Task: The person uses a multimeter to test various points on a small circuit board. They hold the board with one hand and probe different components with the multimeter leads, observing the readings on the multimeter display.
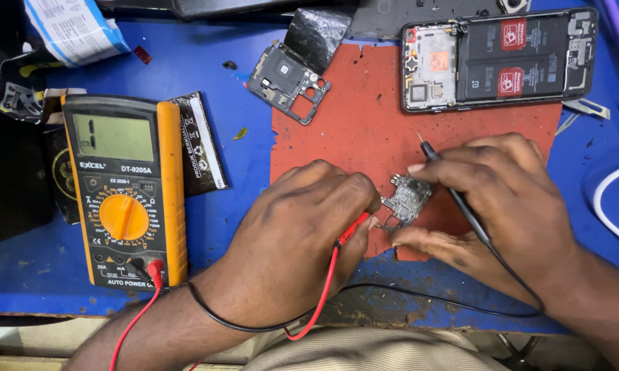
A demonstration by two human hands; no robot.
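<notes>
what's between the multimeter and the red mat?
In the head view, a black packet with a white strip lies beside the multimeter; then bare blue table up to the red mat.

I see my left hand curled with fingers pinched together, and my right hand bent inward, its fingertips also pinched.

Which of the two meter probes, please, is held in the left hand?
The red probe, pinched in the left hand against the small grey circuit board. The black probe is in the right hand, and its lead is black rather than red.
</notes>
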